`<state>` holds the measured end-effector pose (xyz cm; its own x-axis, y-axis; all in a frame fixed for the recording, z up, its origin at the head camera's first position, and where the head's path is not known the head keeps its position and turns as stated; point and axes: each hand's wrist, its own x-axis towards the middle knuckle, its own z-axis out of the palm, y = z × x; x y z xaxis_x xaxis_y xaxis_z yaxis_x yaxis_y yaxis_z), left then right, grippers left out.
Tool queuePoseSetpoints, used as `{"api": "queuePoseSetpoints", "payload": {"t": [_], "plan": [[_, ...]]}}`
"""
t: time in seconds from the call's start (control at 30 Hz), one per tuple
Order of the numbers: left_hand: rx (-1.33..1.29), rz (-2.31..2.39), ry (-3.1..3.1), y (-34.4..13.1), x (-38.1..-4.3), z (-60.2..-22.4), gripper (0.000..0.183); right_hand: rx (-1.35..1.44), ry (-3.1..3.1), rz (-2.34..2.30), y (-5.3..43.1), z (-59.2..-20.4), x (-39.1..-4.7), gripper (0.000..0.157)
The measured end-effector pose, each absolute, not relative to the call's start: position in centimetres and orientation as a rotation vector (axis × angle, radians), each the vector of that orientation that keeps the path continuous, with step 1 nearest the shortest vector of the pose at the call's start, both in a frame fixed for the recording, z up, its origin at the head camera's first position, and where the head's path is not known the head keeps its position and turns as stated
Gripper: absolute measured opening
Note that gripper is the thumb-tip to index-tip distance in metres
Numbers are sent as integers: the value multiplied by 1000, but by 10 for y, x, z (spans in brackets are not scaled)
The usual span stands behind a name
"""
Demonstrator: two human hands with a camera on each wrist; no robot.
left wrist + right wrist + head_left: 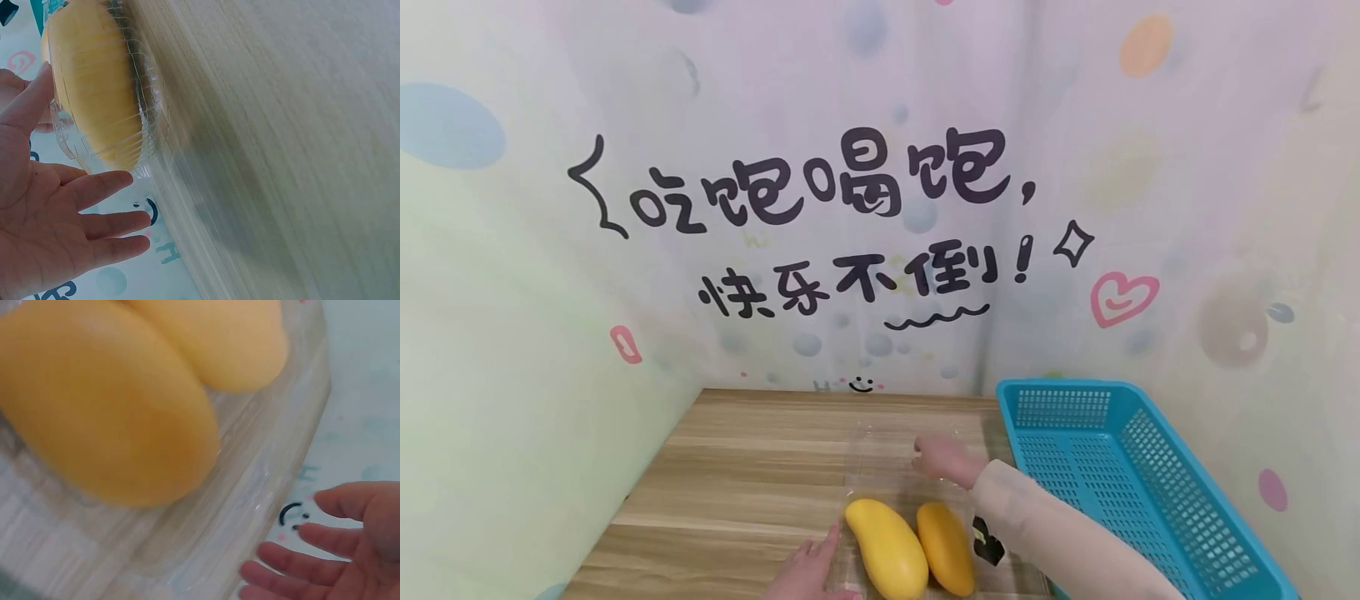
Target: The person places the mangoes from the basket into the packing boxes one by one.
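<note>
Two yellow mangoes, the longer one (887,550) on the left and a shorter one (946,548) on the right, lie side by side in a clear plastic clamshell box (150,112). Its transparent lid (876,454) appears folded back behind them. At the box's left side is my left hand (808,571), its fingers spread and fairly straight; the left wrist view shows a fingertip against the box wall. My right hand (947,458) reaches over the lid area behind the mangoes. Its fingers (306,562) are loosely extended with nothing between them; whether they touch the lid is unclear.
A blue perforated plastic basket (1011,417) stands to the right, close beside my right sleeve (1060,525). A dark patch (988,546) shows between box and sleeve. The wooden tabletop (737,467) meets a printed curtain (820,350) at the back and sides.
</note>
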<state>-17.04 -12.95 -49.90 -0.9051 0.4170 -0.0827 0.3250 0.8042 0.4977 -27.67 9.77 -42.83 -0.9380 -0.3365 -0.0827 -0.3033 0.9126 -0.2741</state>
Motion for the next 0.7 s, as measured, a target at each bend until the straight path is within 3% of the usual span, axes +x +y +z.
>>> {"api": "queuePoseSetpoints", "payload": {"t": [0.13,0.7], "plan": [[566,717,2799,-129,-170,-499,93,-320,2949,-500,99,-442,-304,29],[569,667,2820,-129,-172,-501,93,-113,3008,-927,126,-459,-328,45]]}}
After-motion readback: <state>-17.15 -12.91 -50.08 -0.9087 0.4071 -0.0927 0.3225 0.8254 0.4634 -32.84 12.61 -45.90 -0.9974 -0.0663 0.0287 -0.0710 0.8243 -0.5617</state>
